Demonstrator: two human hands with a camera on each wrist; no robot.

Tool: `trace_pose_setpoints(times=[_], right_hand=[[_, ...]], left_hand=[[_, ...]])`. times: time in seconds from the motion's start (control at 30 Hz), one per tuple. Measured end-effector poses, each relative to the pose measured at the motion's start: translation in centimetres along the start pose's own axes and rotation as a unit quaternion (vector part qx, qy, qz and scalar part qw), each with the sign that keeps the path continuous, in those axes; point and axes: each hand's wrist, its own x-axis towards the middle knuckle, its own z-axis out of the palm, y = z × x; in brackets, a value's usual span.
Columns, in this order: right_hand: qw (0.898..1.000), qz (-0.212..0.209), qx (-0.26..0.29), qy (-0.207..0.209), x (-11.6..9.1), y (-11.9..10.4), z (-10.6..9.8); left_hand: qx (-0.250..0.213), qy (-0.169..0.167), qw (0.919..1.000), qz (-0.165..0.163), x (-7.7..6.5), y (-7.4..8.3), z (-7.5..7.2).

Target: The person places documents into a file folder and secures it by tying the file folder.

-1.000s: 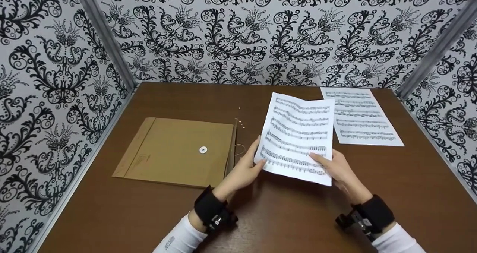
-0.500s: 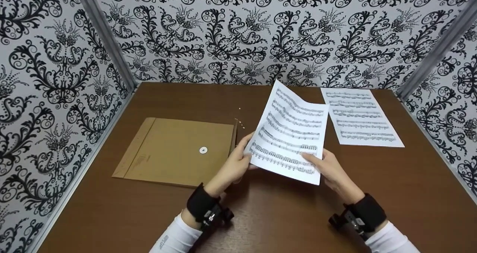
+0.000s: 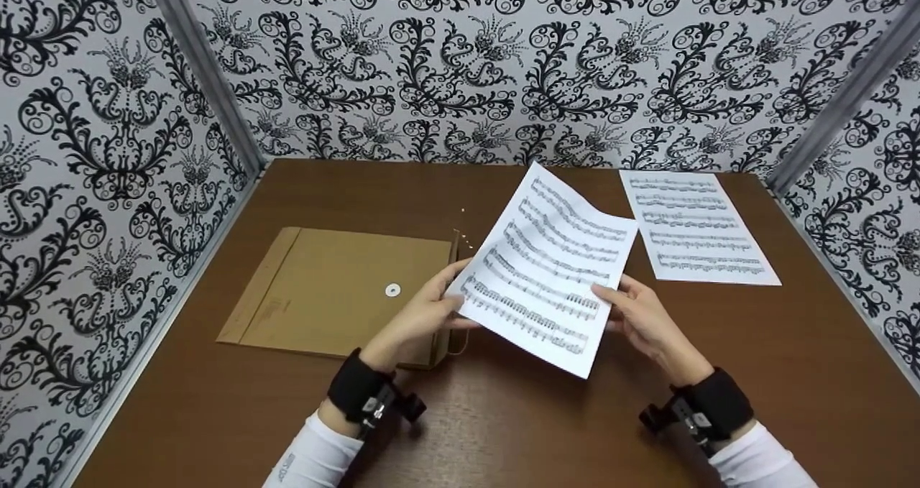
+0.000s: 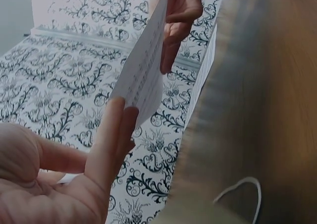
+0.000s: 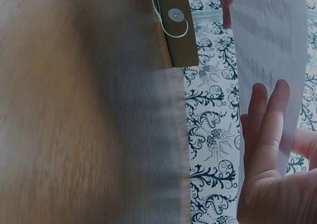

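We see the sheet music (image 3: pixel 539 272) held above the bench (image 3: pixel 517 430), its long axis slanting away from us toward the far right corner. Our left hand (image 3: pixel 420 312) pinches its lower left corner between thumb and fingers; our right hand (image 3: pixel 640 315) pinches its right edge likewise. The brown envelope (image 3: pixel 345 287) lies left of it (our left hand is nearer), and a second sheet (image 3: pixel 697 229) lies by the bench's far right corner.
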Motion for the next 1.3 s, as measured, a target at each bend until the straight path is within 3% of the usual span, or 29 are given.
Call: trace_pose_setpoints(times=[0.5, 0.73, 1.07, 1.3], right_hand=[[1.0, -0.001, 0.008, 0.021, -0.2, -0.6, -1.2], [0.999, -0.007, 0.012, 0.034, -0.4, -0.8, -1.8], [0.999, 0.001, 0.027, 0.035, -0.8, -1.1, -2.6], [1.0, 0.007, -0.016, 0.017, -1.1, -1.1, -3.2]], left_hand=[[-0.078, -0.067, 0.9932, -0.055, -1.9, 0.2, -3.2], [-0.065, -0.102, 0.99, -0.073, -2.5, 0.4, -4.5], [-0.038, -0.126, 0.9873, -0.089, -3.2, 0.6, -6.0], [-0.031, -0.15, 0.9838, -0.093, -3.4, 0.5, -6.7]])
